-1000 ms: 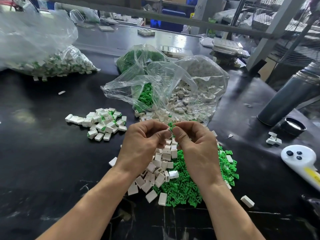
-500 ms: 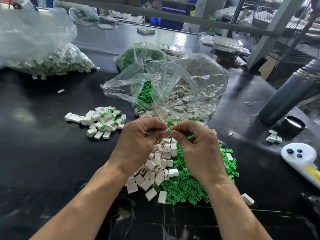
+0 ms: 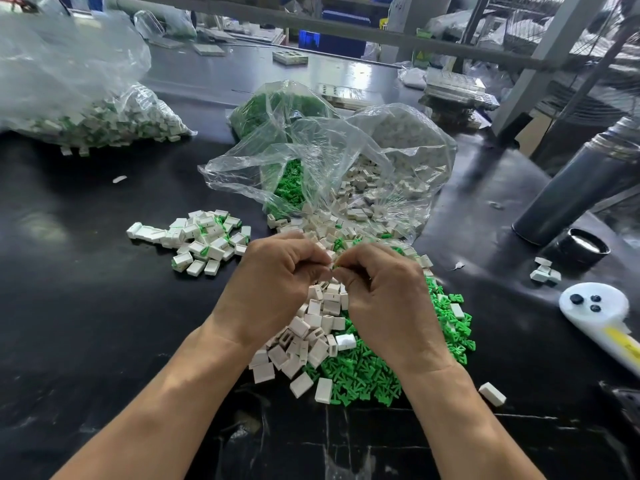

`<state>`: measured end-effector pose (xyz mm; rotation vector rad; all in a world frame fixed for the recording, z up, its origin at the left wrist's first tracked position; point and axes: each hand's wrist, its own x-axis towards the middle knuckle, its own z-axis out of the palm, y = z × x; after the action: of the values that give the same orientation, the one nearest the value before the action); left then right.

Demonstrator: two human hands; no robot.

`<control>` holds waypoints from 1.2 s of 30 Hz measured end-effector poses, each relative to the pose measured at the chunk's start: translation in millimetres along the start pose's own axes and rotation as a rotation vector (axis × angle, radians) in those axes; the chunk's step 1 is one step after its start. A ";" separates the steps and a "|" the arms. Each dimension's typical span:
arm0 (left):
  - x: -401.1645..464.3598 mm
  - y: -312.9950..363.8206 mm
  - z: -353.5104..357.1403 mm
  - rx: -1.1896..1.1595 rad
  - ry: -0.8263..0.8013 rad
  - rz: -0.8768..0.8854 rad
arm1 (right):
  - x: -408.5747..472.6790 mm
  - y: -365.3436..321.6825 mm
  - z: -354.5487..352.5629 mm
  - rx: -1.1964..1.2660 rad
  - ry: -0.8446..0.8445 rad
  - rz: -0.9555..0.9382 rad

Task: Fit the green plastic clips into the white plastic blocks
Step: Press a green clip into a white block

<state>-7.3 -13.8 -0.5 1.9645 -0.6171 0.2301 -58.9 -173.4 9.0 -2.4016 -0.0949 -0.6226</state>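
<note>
My left hand (image 3: 273, 289) and my right hand (image 3: 384, 299) meet fingertip to fingertip above a heap of loose parts. The left fingers curl round a white block that is mostly hidden. A green clip (image 3: 336, 265) is pinched in my right fingertips, only a sliver of it showing, pressed against the left hand's piece. Below the hands lie a pile of white blocks (image 3: 311, 337) and a pile of green clips (image 3: 367, 372). A heap of blocks with clips fitted (image 3: 201, 240) lies to the left.
An open clear bag (image 3: 346, 168) of green clips and white blocks lies just behind the hands. Another bag of fitted blocks (image 3: 86, 112) sits far left. A dark cylinder (image 3: 575, 188), a black cap (image 3: 585, 247) and a white handheld device (image 3: 599, 310) stand at the right.
The hands have stayed together at the fingertips, drawing a little closer, while less of the green clip shows between them.
</note>
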 end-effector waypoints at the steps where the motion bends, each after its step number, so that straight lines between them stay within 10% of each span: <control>1: 0.3 0.3 -1.1 0.044 -0.017 0.019 | -0.7 0.1 0.5 0.003 -0.015 0.005; 23: 4.8 5.8 8.8 -0.436 0.052 -0.141 | 2.8 -2.1 -2.3 0.834 -0.006 0.406; 36: 1.3 19.3 18.9 -0.514 -0.026 -0.193 | 7.9 -12.4 5.6 0.840 -0.108 0.535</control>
<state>-18.1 -37.6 6.4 1.5160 -0.4438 -0.0717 -52.4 -160.9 16.0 -1.5392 0.2014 -0.1398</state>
